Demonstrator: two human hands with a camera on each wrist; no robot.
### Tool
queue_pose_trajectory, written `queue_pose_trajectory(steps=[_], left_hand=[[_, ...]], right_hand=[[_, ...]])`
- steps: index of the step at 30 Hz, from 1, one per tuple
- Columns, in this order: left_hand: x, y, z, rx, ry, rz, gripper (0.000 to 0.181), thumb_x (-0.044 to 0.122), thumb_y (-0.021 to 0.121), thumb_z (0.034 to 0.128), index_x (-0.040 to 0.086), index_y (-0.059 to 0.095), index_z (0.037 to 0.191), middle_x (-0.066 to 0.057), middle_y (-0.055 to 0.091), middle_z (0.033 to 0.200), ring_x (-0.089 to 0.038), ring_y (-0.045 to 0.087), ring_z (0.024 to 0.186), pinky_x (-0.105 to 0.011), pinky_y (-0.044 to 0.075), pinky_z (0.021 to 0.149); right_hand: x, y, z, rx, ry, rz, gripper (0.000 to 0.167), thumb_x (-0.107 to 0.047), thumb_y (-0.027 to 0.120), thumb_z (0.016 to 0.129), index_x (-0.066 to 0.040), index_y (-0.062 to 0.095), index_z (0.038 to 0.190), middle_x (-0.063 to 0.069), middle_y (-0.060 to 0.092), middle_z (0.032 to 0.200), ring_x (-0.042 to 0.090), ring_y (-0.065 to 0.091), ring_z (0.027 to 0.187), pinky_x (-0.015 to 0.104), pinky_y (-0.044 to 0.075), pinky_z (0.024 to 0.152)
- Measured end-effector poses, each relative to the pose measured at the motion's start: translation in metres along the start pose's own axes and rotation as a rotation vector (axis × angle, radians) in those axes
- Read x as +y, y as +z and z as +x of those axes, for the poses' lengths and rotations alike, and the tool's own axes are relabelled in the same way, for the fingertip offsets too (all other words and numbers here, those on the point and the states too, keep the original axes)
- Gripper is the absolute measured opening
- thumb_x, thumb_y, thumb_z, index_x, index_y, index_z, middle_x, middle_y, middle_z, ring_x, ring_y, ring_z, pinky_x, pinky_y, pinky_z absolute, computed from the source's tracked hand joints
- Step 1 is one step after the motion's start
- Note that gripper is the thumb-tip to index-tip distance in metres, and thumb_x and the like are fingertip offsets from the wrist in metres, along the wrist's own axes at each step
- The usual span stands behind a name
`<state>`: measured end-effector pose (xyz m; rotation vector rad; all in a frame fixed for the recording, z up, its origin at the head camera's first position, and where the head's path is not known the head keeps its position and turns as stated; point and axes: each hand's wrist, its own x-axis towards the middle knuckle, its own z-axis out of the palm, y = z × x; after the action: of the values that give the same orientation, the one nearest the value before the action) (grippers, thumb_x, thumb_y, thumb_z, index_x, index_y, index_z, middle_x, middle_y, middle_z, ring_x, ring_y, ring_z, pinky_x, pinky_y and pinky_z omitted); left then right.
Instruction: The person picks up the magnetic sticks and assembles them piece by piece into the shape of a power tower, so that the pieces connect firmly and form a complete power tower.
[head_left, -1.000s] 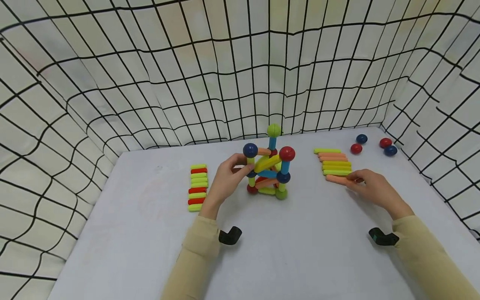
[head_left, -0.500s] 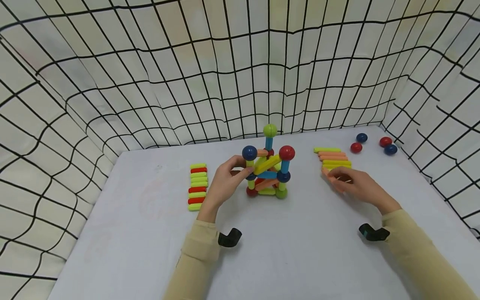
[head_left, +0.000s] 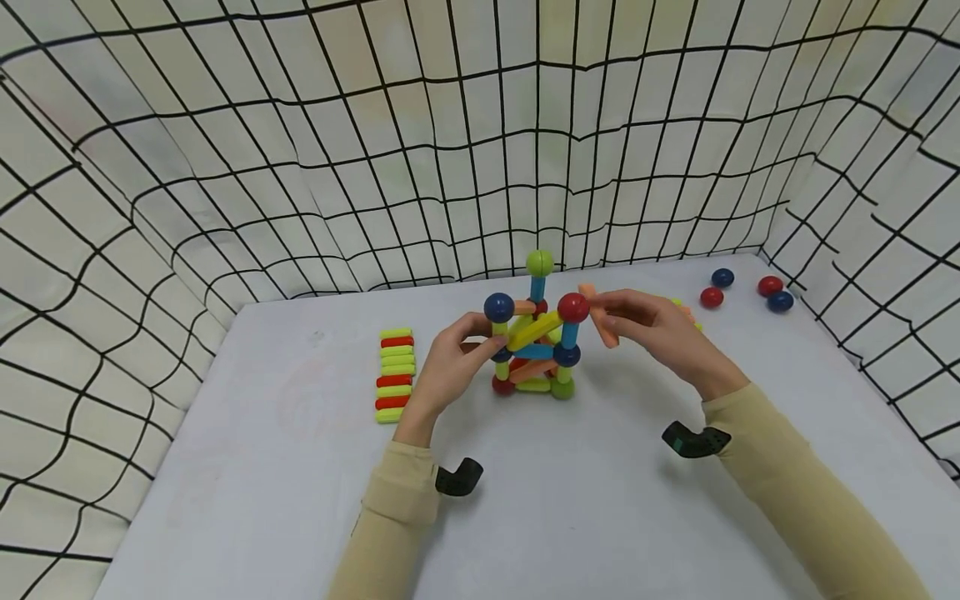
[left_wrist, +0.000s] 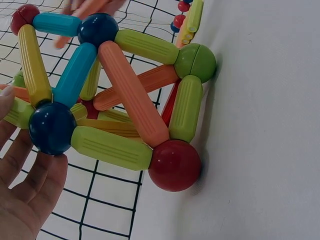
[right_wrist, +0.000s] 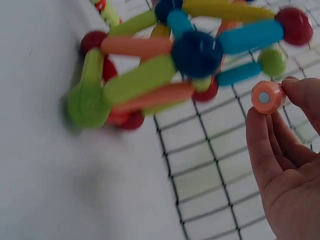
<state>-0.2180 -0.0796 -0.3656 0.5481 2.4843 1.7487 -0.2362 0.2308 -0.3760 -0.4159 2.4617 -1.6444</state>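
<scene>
A small frame of magnetic rods and balls point(head_left: 534, 351) stands on the white table, with a navy ball point(head_left: 498, 307), a red ball point(head_left: 573, 307) and a green ball point(head_left: 539, 263) at its upper corners. My left hand point(head_left: 448, 367) grips its left upright, thumb by the lower navy ball point(left_wrist: 52, 128). Just right of the red ball, my right hand point(head_left: 667, 335) pinches an orange magnetic rod point(head_left: 607, 330) between thumb and fingers. Its silvery end faces the camera in the right wrist view. The rod appears raised off the table; whether it touches the frame I cannot tell.
A column of lime and red rods point(head_left: 396, 381) lies left of the left hand. More rods point(head_left: 686, 312) at the right are mostly hidden behind the right hand. Red and navy balls point(head_left: 769, 286) lie at the far right. Black netting point(head_left: 480, 150) over white cloth walls the back and sides.
My right hand has lifted the orange rod from the right-hand row and carried it left to the frame's upper right side. The left hand keeps its grip; the frame has barely shifted.
</scene>
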Motion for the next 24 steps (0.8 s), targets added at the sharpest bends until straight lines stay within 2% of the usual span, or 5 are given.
queue_pose_trajectory(steps=[3, 10, 13, 19, 24], left_hand=[[0.000, 0.000, 0.000, 0.004, -0.001, -0.004, 0.026, 0.013, 0.060, 0.0975, 0.001, 0.061, 0.120, -0.016, 0.061, 0.115, -0.028, 0.056, 0.114, -0.040, 0.049, 0.098], [-0.008, 0.001, 0.003, 0.010, 0.002, -0.001, 0.025, 0.016, 0.062, 0.0973, 0.003, 0.062, 0.119, -0.014, 0.061, 0.114, -0.027, 0.057, 0.112, -0.039, 0.049, 0.098], [-0.004, 0.001, 0.001, 0.007, 0.002, -0.001, 0.025, 0.014, 0.061, 0.0973, 0.002, 0.061, 0.119, -0.016, 0.061, 0.114, -0.029, 0.058, 0.112, -0.040, 0.050, 0.097], [-0.002, 0.001, 0.000, 0.003, -0.008, -0.004, 0.025, 0.013, 0.061, 0.0975, 0.001, 0.061, 0.119, -0.016, 0.060, 0.114, -0.031, 0.058, 0.112, -0.041, 0.049, 0.098], [-0.022, 0.002, 0.009, 0.011, -0.008, 0.004, 0.026, 0.015, 0.061, 0.0972, 0.003, 0.061, 0.120, -0.015, 0.061, 0.116, -0.028, 0.057, 0.114, -0.040, 0.049, 0.098]], right_hand=[[-0.014, 0.009, 0.009, -0.039, -0.068, 0.038, 0.043, -0.033, 0.060, 0.098, -0.015, 0.056, 0.136, 0.006, 0.061, 0.124, 0.024, 0.054, 0.113, 0.045, 0.041, 0.103], [-0.022, 0.019, 0.025, -0.092, -0.129, 0.072, 0.037, -0.020, 0.056, 0.101, -0.011, 0.055, 0.136, 0.011, 0.063, 0.116, 0.030, 0.060, 0.094, 0.035, 0.049, 0.093], [-0.020, 0.021, 0.028, -0.092, -0.116, 0.073, 0.037, -0.016, 0.054, 0.101, -0.010, 0.055, 0.137, 0.009, 0.061, 0.125, 0.028, 0.059, 0.101, 0.034, 0.049, 0.094], [-0.015, 0.025, 0.033, -0.084, -0.094, 0.081, 0.038, -0.017, 0.055, 0.101, -0.013, 0.054, 0.139, 0.006, 0.056, 0.135, 0.026, 0.054, 0.117, 0.046, 0.043, 0.103], [-0.014, 0.029, 0.036, -0.083, -0.090, 0.088, 0.040, -0.021, 0.056, 0.101, -0.018, 0.054, 0.140, 0.004, 0.051, 0.142, 0.026, 0.048, 0.128, 0.051, 0.036, 0.109]])
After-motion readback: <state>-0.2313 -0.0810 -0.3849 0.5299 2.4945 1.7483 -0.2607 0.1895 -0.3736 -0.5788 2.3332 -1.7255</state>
